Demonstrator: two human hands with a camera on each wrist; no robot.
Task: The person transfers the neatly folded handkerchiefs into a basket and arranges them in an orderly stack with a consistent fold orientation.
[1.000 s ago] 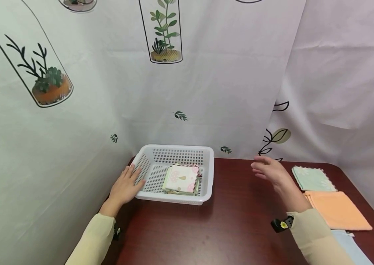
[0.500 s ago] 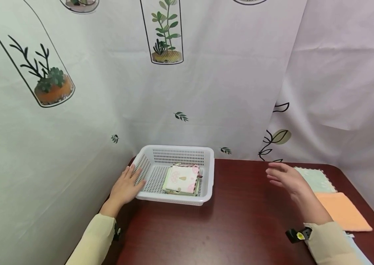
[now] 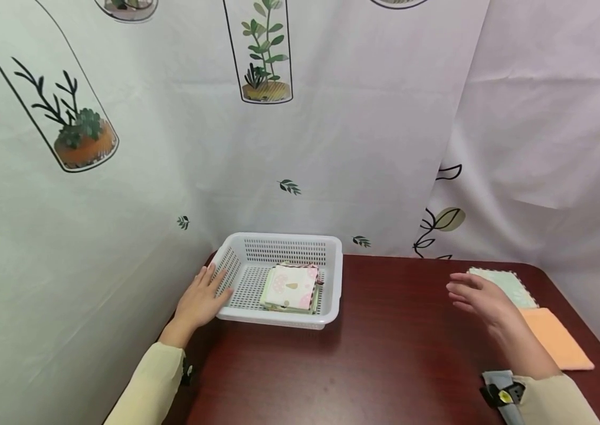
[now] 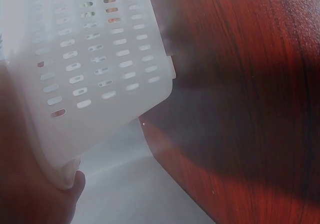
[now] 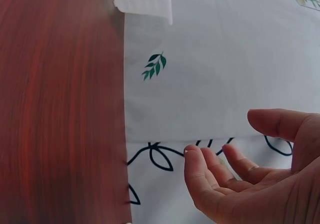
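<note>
As I worked the cameras from afar, two bare hands stood well apart over a dark red table [image 3: 384, 354]. Nearest at right lay an orange cloth [image 3: 560, 337], partly covered. Beyond it the right hand [image 3: 482, 300] hung near a mint cloth [image 3: 513, 286], thumb parted from loosely bent fingers, holding nothing. The left hand [image 3: 199, 300] rested on the left rim of a white basket [image 3: 273, 320], fingers straight and spread. Inside, toward the right, sat a stack of folded cloths [image 3: 291, 287]. I judged the step a reach for the cloths at right; the next move called for lowering and pinching one, the basket steadied. Behind hung a printed wall covering [image 3: 363, 147].
</note>
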